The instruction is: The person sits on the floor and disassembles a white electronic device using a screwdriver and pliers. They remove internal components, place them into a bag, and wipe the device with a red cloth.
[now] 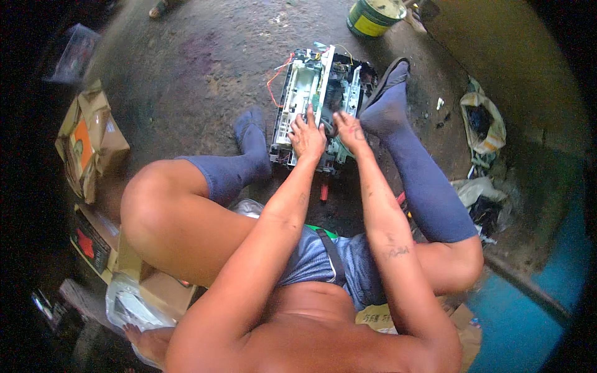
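Note:
A partly dismantled machine (303,87), which looks like a printer's insides, lies on the floor between my feet. It has a white plastic frame, black parts and loose red and yellow wires. My left hand (307,138) rests on its near white part, fingers stretched out. Over the dark gap in the right half, my right hand (352,133) is closed, its fingers curled; whatever they hold is hidden or blurred. A red handle (324,191), perhaps a screwdriver's, shows just below the machine's near edge.
A dark bucket (375,17) with a yellow label stands far right. Cardboard boxes (93,140) lie left, and a clear plastic bag (134,304) sits lower left beside another person's hand or foot (149,340). Open sacks (484,124) line the right wall. My sandalled foot (388,93) flanks the machine.

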Demonstrator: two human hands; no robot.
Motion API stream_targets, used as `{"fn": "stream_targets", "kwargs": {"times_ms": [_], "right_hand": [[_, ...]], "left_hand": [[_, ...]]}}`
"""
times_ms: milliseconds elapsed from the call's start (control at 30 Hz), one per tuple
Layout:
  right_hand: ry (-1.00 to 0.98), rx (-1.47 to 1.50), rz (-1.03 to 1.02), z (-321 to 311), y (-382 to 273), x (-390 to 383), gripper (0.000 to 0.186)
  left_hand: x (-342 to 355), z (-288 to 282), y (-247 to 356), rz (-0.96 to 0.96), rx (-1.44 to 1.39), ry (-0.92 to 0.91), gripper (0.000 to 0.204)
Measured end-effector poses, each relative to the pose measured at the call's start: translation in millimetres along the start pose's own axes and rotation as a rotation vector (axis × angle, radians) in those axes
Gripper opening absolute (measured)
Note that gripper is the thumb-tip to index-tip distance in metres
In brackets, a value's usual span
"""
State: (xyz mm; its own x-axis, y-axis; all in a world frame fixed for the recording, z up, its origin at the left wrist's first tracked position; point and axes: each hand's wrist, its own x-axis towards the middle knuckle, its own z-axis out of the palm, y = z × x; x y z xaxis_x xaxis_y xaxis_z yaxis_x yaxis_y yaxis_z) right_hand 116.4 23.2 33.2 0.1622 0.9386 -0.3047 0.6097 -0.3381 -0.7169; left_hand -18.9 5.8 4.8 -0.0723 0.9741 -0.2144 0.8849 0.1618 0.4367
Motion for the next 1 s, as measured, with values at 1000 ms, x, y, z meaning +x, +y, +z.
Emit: {"fn": "stream_targets", "kwargs": {"times_ms": [1000], "right_hand": [[0.769, 1.12, -0.121, -198, -86, -126, 0.034]], "left_hand": [[29, 10, 20, 0.148, -0.137, -0.215, 0.092]]}}
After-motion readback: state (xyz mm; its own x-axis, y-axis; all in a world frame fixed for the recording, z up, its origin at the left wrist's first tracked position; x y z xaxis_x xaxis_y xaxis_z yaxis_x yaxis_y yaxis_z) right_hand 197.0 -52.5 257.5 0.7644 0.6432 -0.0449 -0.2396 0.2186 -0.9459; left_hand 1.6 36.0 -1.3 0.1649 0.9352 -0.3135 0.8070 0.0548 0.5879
